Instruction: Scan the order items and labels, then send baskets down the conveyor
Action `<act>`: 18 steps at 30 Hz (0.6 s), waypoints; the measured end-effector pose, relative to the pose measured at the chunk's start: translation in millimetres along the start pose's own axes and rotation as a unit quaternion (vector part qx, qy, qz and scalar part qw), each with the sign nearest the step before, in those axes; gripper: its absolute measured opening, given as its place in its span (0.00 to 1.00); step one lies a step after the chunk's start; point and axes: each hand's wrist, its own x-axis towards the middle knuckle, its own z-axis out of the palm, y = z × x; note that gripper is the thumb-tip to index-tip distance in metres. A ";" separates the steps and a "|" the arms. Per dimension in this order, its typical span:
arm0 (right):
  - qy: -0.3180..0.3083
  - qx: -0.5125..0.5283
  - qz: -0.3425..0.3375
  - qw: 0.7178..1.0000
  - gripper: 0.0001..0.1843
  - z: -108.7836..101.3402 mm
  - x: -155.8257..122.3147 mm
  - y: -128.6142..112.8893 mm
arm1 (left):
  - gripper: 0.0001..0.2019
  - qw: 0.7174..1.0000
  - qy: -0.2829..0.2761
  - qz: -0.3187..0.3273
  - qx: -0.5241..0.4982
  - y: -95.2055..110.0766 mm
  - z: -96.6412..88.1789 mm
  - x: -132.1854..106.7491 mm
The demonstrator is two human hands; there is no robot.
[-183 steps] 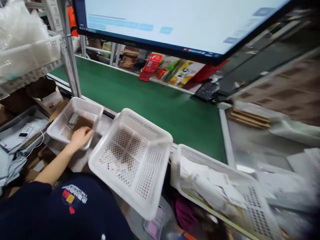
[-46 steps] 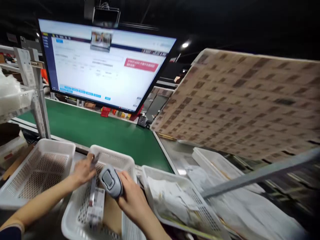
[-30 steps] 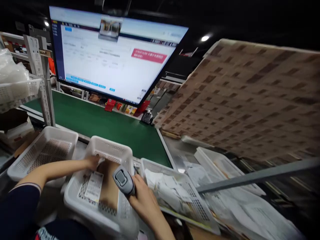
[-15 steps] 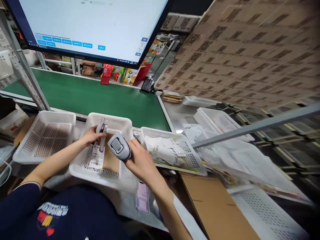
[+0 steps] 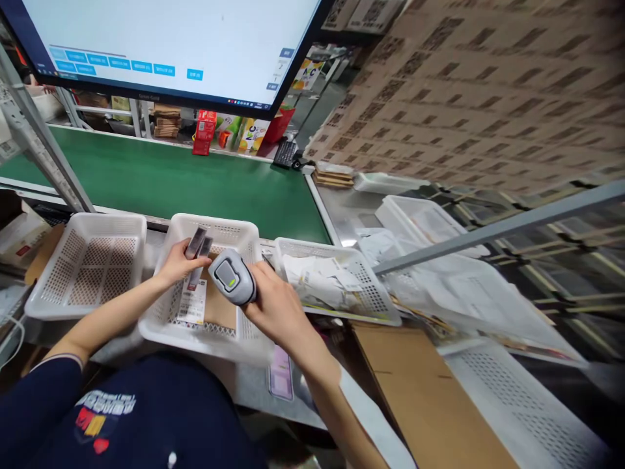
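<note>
My left hand is closed on two slim, dark-ended boxes, held over the middle white basket. Their exact kind is hard to make out. My right hand grips a grey handheld barcode scanner, whose top shows a small green-yellow light. The scanner's head is over the same basket, just right of the boxes. Inside the basket lie a white printed label slip and a flat brown cardboard piece, partly covered by the scanner.
Left is another white basket; right, a basket with papers and bags. A green conveyor belt runs behind, below a monitor. A grey metal bar slants across the right side, above a cardboard box.
The slim boxes in my left hand have tilted, showing their dark ends. A green-yellow light now shows on the scanner, which has shifted slightly up. The camera view has moved a little.
</note>
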 end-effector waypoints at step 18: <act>0.001 0.039 0.002 0.999 0.36 5.1 5.9 -2.6 | 0.14 0.985 -0.014 -0.011 0.170 -5.7 -4.6 -6.8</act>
